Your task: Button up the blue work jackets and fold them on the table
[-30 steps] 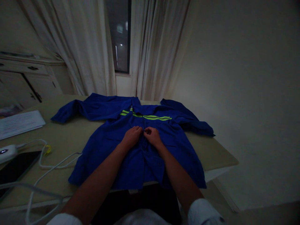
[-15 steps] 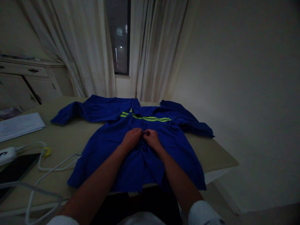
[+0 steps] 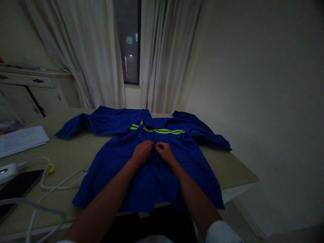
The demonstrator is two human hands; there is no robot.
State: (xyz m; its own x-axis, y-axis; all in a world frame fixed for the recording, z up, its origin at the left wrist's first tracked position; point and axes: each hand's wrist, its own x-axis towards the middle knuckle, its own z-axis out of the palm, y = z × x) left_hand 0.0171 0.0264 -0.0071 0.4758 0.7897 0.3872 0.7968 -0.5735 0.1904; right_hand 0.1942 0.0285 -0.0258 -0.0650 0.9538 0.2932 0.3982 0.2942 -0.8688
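Observation:
A blue work jacket (image 3: 106,175) with yellow-green stripes across the chest lies spread on the table, collar away from me and sleeves out to both sides. My left hand (image 3: 143,151) has its fingers closed on the front edge at mid-chest, just below the stripes. Close beside it, my right hand (image 3: 164,150) pinches the opposite front edge, fingertips almost meeting those of the left. Whatever small part sits between the fingertips is hidden. Below the hands the two front panels hang slightly bunched, and the hem reaches the near table edge.
At the left of the table (image 3: 238,168) lie printed papers (image 3: 22,139), a dark phone (image 3: 20,189), a white device (image 3: 8,172) and a looping white cable (image 3: 58,185). Behind are curtains (image 3: 96,54) and a cabinet (image 3: 48,98); a wall rises to the right.
The view has tilted up slightly, so everything sits a little lower. Both hands stay at the same spot on the jacket front, with only small finger movement.

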